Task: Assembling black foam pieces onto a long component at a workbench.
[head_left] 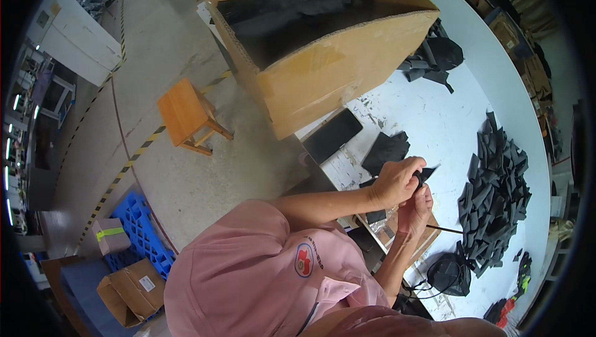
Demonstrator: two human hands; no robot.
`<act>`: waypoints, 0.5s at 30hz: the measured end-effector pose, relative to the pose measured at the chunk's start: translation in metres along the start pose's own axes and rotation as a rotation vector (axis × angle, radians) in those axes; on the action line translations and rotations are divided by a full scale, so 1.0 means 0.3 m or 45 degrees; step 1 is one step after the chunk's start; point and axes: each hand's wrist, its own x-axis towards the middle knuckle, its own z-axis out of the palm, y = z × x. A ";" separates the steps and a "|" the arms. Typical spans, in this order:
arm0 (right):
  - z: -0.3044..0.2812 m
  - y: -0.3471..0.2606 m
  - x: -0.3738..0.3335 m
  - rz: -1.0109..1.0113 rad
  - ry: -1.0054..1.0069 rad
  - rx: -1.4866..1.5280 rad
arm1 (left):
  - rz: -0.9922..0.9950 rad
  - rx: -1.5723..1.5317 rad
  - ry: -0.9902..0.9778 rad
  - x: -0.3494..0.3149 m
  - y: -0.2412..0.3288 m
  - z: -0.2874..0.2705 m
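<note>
Over the near edge of the white table, both of my hands are closed on one small black fabric piece [428, 174]. My left hand [396, 183] grips it from above, its fingers bent around it. Just below, my right hand [415, 211] pinches its lower end between thumb and fingers. A pointed corner of the fabric sticks out to the right. Flat black fabric pieces [386, 151] lie on the table just beyond my left hand. To the right of my hands spreads a large heap of black fabric strips [496, 197].
A big open cardboard box [347, 67] of black fabric stands at the far table edge. Nearby lies a black tray-like rectangle [333, 135]. A black pouch with cords [449, 273] sits at near right. On the floor are a wooden stool [184, 112] and a blue plastic pallet [144, 228].
</note>
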 end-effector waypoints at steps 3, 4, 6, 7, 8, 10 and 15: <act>-0.045 0.001 -0.003 -0.130 0.028 -0.081 | -0.306 -0.413 -0.347 -0.007 0.020 -0.026; -0.059 0.008 -0.007 -0.129 0.034 -0.064 | -0.401 -0.626 -0.407 -0.006 0.014 -0.028; -0.067 0.003 -0.038 -0.090 0.031 -0.036 | -0.500 -0.838 -0.469 -0.005 0.002 -0.039; -0.069 -0.001 -0.050 -0.053 0.027 -0.008 | -0.580 -0.951 -0.592 0.001 -0.004 -0.048; -0.067 -0.005 -0.062 -0.066 0.005 -0.003 | -0.662 -1.064 -0.713 0.000 -0.003 -0.057; -0.056 -0.013 -0.078 -0.102 0.036 0.001 | -0.865 -1.313 -0.851 -0.004 0.030 -0.070; 0.016 -0.060 -0.125 -0.174 0.007 -0.037 | -1.363 -2.186 -1.143 -0.030 0.070 -0.081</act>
